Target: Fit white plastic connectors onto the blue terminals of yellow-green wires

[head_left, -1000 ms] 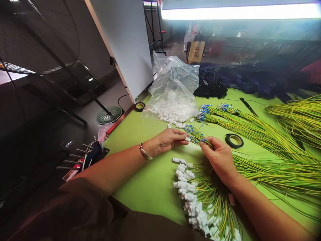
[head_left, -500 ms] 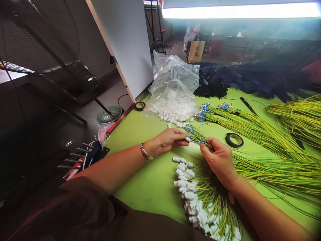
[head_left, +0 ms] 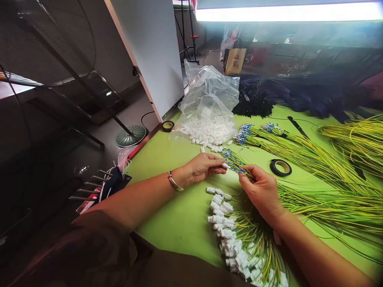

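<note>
My left hand (head_left: 201,167) pinches a small white connector (head_left: 224,165) at its fingertips, thumb and fingers pressed together. My right hand (head_left: 261,189) is closed around a bundle of yellow-green wires with blue terminals (head_left: 235,161), the blue tips pointing toward the left hand. The connector sits right at the wire tips. Below both hands lies a fan of yellow-green wires fitted with white connectors (head_left: 230,235). A silver bracelet (head_left: 172,181) circles my left wrist.
A clear plastic bag of loose white connectors (head_left: 208,113) lies behind the hands. Long yellow-green wire bundles (head_left: 314,159) cover the green table (head_left: 179,215) to the right. Two black tape rolls (head_left: 280,167) (head_left: 168,126), a black knife (head_left: 297,126) and dark cable piles (head_left: 254,105) lie farther back.
Almost nothing has moved; both hands stay together at the wire tips with only slight finger shifts.
</note>
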`<state>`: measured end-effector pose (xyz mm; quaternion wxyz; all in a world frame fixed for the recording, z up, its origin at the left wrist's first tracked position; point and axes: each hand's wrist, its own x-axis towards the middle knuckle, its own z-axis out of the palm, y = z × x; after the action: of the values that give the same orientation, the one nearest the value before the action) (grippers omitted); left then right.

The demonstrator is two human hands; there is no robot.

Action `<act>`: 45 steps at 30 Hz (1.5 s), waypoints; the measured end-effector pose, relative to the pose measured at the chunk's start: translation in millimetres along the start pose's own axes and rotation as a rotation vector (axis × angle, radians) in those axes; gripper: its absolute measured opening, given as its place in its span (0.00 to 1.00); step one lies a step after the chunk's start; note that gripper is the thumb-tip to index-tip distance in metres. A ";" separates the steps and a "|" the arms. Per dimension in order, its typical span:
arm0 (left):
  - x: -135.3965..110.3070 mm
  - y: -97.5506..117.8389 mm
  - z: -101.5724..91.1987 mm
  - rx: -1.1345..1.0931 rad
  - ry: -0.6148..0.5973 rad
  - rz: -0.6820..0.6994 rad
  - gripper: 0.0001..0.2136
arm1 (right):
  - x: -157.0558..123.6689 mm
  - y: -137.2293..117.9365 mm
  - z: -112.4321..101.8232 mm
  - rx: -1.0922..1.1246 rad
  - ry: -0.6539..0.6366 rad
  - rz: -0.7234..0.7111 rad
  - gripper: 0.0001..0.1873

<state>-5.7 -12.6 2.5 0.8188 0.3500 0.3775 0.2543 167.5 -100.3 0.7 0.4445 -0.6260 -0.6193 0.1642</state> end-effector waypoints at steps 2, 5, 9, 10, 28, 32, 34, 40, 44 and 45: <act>-0.4 0.2 1.2 -0.016 0.010 -0.003 0.04 | -0.7 1.6 0.9 -0.025 -0.002 -0.032 0.06; -0.8 0.6 2.6 -0.028 0.030 -0.008 0.04 | -1.7 4.1 2.1 -0.049 -0.020 -0.059 0.05; -0.9 -0.3 1.7 -0.004 0.021 0.003 0.05 | -1.0 5.2 1.7 -0.071 -0.029 -0.054 0.05; -0.9 -0.9 1.2 0.009 0.011 0.012 0.06 | -0.5 4.8 1.3 -0.076 -0.025 -0.049 0.05; -4.7 -12.1 6.4 0.027 0.033 0.035 0.12 | -2.2 12.2 11.2 -0.090 -0.078 -0.038 0.05; -4.8 -12.9 7.6 0.017 0.031 0.046 0.12 | -2.7 11.4 11.8 -0.079 -0.078 -0.030 0.05; -4.4 -13.0 7.9 -0.011 0.050 0.073 0.12 | -2.7 11.0 11.9 -0.060 -0.089 -0.018 0.05; -5.1 -10.2 8.9 0.004 0.041 0.150 0.16 | 0.8 9.0 11.4 0.114 -0.102 0.103 0.06; -6.7 -9.3 9.1 0.108 0.023 0.192 0.16 | 1.0 8.4 10.2 0.150 -0.146 0.074 0.05; -6.9 -9.8 9.2 0.128 0.027 0.193 0.16 | 0.3 8.4 9.8 0.124 -0.153 0.045 0.05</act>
<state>-1.0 -27.0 2.4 0.7615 0.4325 0.3685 0.3119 165.4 -95.2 -10.9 0.4299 -0.5968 -0.6260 0.2592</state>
